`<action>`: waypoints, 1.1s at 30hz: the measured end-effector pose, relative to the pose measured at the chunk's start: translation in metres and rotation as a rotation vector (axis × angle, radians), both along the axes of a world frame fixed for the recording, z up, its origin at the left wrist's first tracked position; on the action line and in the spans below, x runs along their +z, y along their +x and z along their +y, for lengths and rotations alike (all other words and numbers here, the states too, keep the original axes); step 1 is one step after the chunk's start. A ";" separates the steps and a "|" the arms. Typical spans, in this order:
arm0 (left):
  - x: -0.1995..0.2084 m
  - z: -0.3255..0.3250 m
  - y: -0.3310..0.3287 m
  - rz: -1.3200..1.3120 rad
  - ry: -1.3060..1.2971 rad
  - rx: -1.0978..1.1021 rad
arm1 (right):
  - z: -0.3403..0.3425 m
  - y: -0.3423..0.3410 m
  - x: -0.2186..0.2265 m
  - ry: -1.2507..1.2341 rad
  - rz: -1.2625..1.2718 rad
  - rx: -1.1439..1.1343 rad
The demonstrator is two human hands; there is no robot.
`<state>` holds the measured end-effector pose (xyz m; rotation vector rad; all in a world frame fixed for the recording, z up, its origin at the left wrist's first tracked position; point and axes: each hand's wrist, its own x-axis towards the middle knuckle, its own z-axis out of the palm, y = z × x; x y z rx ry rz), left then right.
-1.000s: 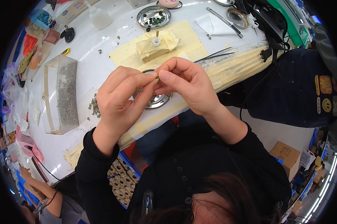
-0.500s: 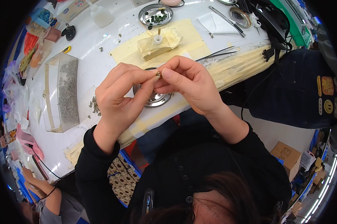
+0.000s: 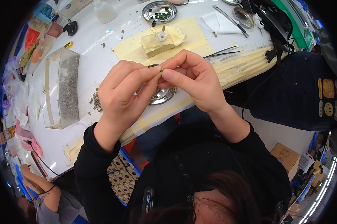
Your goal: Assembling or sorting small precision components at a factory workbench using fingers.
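Observation:
My left hand (image 3: pixel 125 89) and my right hand (image 3: pixel 196 82) meet fingertip to fingertip above a round shiny metal dish (image 3: pixel 163 96). Both are closed in a pinch on one tiny metallic part (image 3: pixel 161 70), mostly hidden by the fingers. Beyond them a tape-wrapped block (image 3: pixel 157 45) sits on a yellow-taped patch of the table, with a small white cup (image 3: pixel 161 36) on top and a thin stick standing in it. Small grey metal pieces (image 3: pixel 96 101) lie loose beside my left hand.
A clear box (image 3: pixel 68 87) of many small grey parts stands at the left. At the back is a metal plate (image 3: pixel 159 12) with dark green pieces. Tweezers (image 3: pixel 231 21) lie far right. The table's near edge is padded with yellow tape (image 3: pixel 247 66). A co-worker's arm (image 3: pixel 45 183) shows lower left.
Both hands stay together, the fingertips shifting slightly over the tiny part. The view has moved a little, so the table things appear slightly displaced.

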<state>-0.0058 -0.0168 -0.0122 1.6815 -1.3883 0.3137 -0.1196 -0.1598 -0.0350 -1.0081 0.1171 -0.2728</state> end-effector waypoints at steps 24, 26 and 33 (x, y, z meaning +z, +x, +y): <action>0.001 0.002 -0.002 0.060 0.025 0.003 | 0.008 -0.003 0.003 -0.564 -0.028 -0.187; 0.002 0.003 0.000 0.069 0.026 -0.031 | 0.003 -0.002 0.005 -0.284 0.007 -0.087; -0.001 0.000 0.002 0.101 -0.011 -0.036 | -0.003 -0.001 0.006 -0.028 0.050 0.020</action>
